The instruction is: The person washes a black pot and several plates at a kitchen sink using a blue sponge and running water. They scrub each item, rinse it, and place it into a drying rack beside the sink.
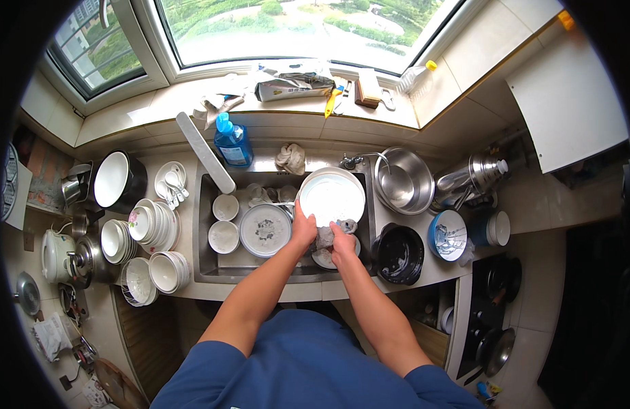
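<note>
Over the right side of the steel sink (207, 266), my left hand (303, 227) grips the near left rim of a round white plate (331, 197). My right hand (342, 240) holds a grey cloth (325, 237) against the plate's near edge. Beneath that hand, a white bowl (325, 259) shows only in part. Left of the plate, a wide pan or dish (265, 230) with grey bits inside sits in the sink. Two small white bowls (225, 222) stand by the sink's left wall, and several glasses (263, 193) are behind the pan.
Stacked white bowls (146, 222) crowd the left counter. A steel basin (404, 181), black pot (399, 253) and blue bowl (447, 235) stand to the right. Behind the sink are a blue soap bottle (234, 143), a balled rag (291, 158) and the faucet (351, 161). A grey board (205, 153) leans across the sink's left corner.
</note>
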A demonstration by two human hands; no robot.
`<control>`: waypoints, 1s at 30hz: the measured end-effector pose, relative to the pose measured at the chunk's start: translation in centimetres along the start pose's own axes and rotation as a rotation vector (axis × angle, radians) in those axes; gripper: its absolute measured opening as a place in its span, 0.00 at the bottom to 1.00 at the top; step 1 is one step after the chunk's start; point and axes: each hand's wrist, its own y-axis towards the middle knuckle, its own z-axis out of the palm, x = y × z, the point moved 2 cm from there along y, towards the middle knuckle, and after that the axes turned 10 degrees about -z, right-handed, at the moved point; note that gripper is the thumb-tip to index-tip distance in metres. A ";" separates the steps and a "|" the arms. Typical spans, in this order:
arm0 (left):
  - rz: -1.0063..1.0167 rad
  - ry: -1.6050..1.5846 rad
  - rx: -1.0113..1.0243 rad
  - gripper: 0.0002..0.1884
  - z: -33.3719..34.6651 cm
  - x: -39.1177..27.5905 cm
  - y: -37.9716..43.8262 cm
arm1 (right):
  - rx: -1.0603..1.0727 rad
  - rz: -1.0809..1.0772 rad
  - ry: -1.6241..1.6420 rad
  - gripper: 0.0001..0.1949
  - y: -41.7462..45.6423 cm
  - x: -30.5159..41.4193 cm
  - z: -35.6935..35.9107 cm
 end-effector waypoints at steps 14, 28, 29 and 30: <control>-0.380 -0.136 0.075 0.42 -1.1 -1.7 -1.3 | 0.164 -0.018 0.080 0.15 -2.7 -0.6 -5.5; -0.634 0.597 -0.399 0.20 -18.0 15.0 2.3 | 0.381 -0.102 -0.417 0.17 -4.7 -2.7 -5.8; -0.641 0.606 -0.392 0.20 -17.8 14.3 2.2 | 0.377 -0.107 -0.398 0.16 -5.0 -2.8 -5.3; -0.651 0.615 -0.392 0.19 -18.0 14.2 2.2 | 0.380 -0.110 -0.378 0.16 -5.1 -2.9 -5.0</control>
